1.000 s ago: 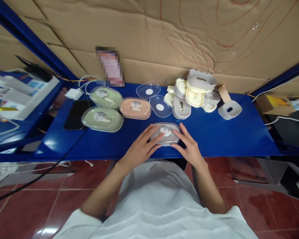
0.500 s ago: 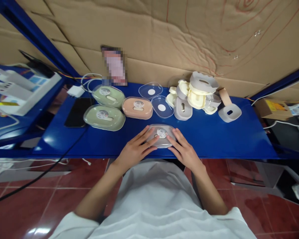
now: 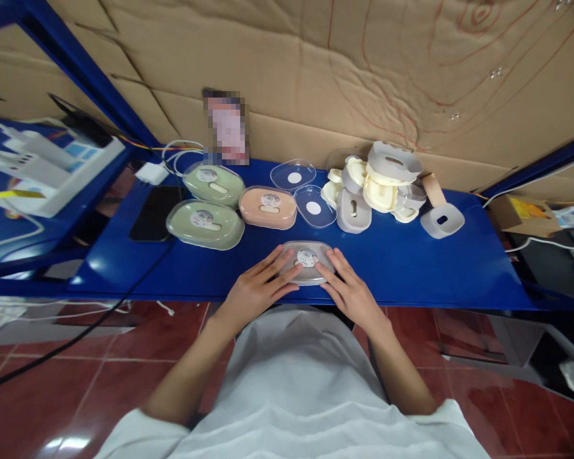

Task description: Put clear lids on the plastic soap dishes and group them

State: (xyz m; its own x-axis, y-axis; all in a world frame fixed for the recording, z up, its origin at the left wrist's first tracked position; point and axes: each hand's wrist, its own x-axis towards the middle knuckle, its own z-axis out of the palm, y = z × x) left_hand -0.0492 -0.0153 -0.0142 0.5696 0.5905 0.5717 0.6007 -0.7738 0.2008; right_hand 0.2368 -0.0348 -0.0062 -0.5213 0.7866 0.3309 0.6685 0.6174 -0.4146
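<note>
A: Where's our thing?

B: The grey box (image 3: 308, 275) lies flat on the blue surface (image 3: 411, 274), near its front edge, between both hands. We see a round label (image 3: 307, 257) on top, under or on what looks like a transparent cover; can't tell which.

A: Grip?

B: The left hand (image 3: 256, 288) touches the left end, the right hand (image 3: 354, 294) the right end. Fingers on both are spread over the top, not closed around it. Pressure, we can't tell.

A: Handling?

B: We'd guess light, stiff plastic. The glossy top is probably slippery, and a thin cover could crack or pop loose if squeezed unevenly. We'd take it by the two short ends, low on the sides, off the label.

A: Around it?

B: Beyond it, two transparent lids (image 3: 323, 218). Left of those, a peach box (image 3: 268, 217), then a near green box (image 3: 198, 236) and a far green box (image 3: 205, 187). Right of the lids, we have a heap of grey and cream parts (image 3: 380, 194), then a lone grey part (image 3: 452, 223).

A: Farther out?

B: A dark flat slab (image 3: 148, 223) at left, brown cardboard (image 3: 291, 70) behind everything.
</note>
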